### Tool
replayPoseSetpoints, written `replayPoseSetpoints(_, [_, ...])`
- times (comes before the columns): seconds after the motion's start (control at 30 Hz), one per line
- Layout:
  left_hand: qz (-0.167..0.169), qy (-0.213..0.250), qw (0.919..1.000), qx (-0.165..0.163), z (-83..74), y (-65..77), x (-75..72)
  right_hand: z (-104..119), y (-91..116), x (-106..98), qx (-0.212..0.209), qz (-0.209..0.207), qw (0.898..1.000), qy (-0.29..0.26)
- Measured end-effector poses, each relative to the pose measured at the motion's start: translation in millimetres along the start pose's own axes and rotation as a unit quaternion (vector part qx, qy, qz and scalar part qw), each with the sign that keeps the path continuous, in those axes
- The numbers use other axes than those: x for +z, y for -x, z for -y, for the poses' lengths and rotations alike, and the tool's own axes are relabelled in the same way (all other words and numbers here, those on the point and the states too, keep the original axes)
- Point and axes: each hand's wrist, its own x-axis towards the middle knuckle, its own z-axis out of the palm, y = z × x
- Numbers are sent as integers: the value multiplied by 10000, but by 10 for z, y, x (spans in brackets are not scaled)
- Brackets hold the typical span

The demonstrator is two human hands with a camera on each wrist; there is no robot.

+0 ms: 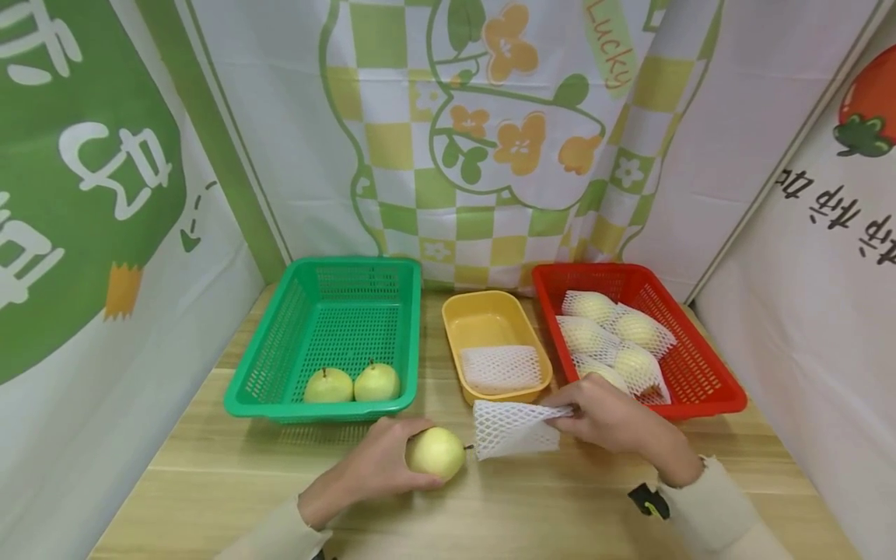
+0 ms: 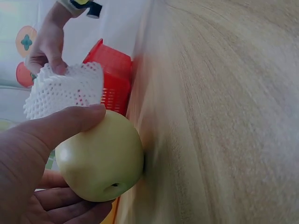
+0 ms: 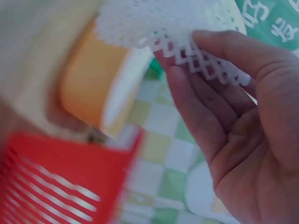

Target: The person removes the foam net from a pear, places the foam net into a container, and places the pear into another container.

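My left hand (image 1: 381,460) grips a pale yellow-green pear (image 1: 437,453) in front of the green basket, its stem pointing right. In the left wrist view the thumb lies over the top of the pear (image 2: 100,156) and the fingers curl beneath it. To the right, my right hand (image 1: 607,414) pinches one edge of a white foam net sleeve (image 1: 516,429). The sleeve's left end stands close to the pear's stem. In the right wrist view, thumb and fingers nip the rim of the net sleeve (image 3: 173,32).
Two bare pears (image 1: 352,383) lie in the green basket (image 1: 238,406). A yellow tray (image 1: 453,309) in the middle holds more foam net (image 1: 501,368). The red basket (image 1: 707,400) at right contains several net-wrapped pears (image 1: 638,330). A patterned curtain (image 1: 504,233) hangs behind.
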Motion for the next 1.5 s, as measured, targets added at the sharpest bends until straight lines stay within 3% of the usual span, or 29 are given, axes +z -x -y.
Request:
replayPoseSetpoints(0.23, [105,-41,9999,41,32,-18,-21,-14,-221,-481,82,318,9990,287])
replayPoseSetpoints(0.5, [226,5,9997,44,8,-43,-41,-264,-698,-662,282,731,9968,166])
replayPoseSetpoints(0.67, [266,31,9996,47,-7,-57,-42,-428,-961,-600,786,1092,9909,69])
replayPoseSetpoints(0.87, [378,106,9992,-25,-17,-55,-41,-484,-1217,-448,1440,1473,9767,599])
replayPoseSetpoints(1.1, [408,63,9991,-40,-31,-56,-19,-515,-1396,-241,1935,1178,9665,1206])
replayPoseSetpoints(1.43, [410,-18,9991,-100,-31,-30,-21,-430,-1434,16,2545,901,9550,1229])
replayPoseSetpoints(1.5, [421,-49,9991,-99,-33,-28,-23,-415,-1431,76,2566,813,9521,1451])
